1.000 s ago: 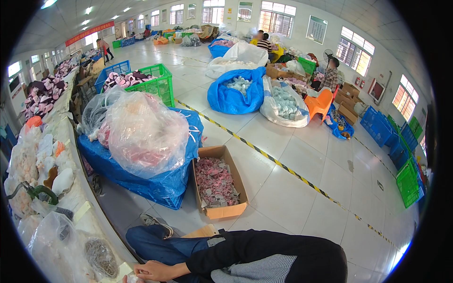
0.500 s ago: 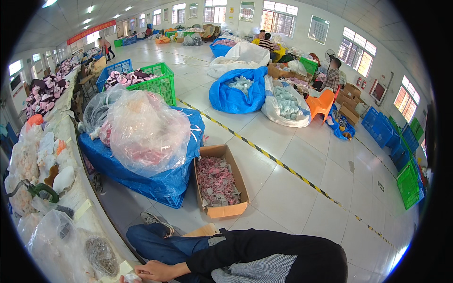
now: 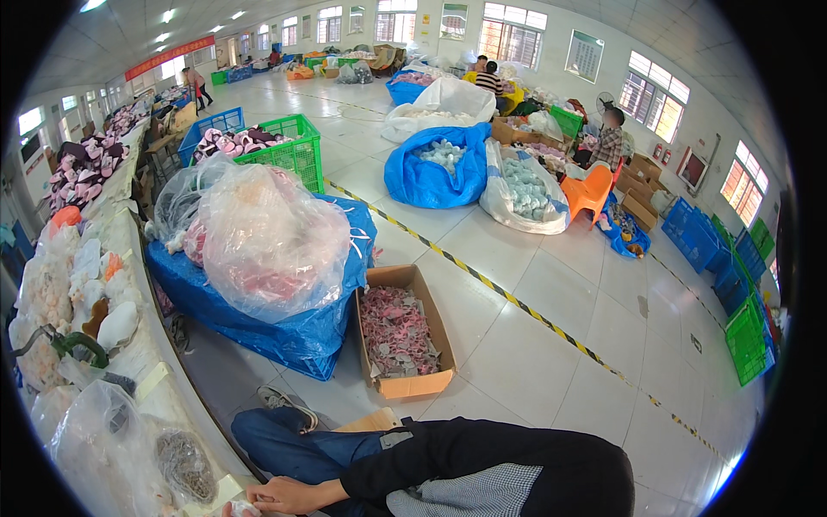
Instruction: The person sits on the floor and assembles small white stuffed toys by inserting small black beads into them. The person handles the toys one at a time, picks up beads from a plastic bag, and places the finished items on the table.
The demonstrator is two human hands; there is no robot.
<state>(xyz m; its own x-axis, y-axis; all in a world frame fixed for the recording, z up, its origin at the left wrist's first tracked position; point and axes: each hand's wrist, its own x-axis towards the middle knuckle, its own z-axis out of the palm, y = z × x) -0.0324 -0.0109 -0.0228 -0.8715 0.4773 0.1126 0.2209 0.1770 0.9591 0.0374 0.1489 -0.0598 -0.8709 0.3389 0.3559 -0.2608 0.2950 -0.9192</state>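
My right hand [image 3: 286, 495] is at the bottom edge, by the near end of the worktable on my left. Its fingers are closed on a small white piece [image 3: 244, 508], soft-looking and partly cut off by the frame. A sliver of skin beside that piece seems to be my left hand [image 3: 227, 510]; its fingers are mostly out of the picture. On the worktable nearby are a clump of brownish stringy material [image 3: 184, 465] and a clear plastic bag [image 3: 99, 444].
A cardboard box [image 3: 420, 388] of pink and grey scraps stands on the floor before my leg. Beside it is a blue-covered crate [image 3: 250, 332] bearing a big clear bag. Farther off are a green crate [image 3: 301, 146], blue sacks [image 3: 413, 177], an orange chair [image 3: 587, 189] and people.
The view has shifted very slightly. My right hand stays at nearly the same place with the white piece, its fingers moving only a little.
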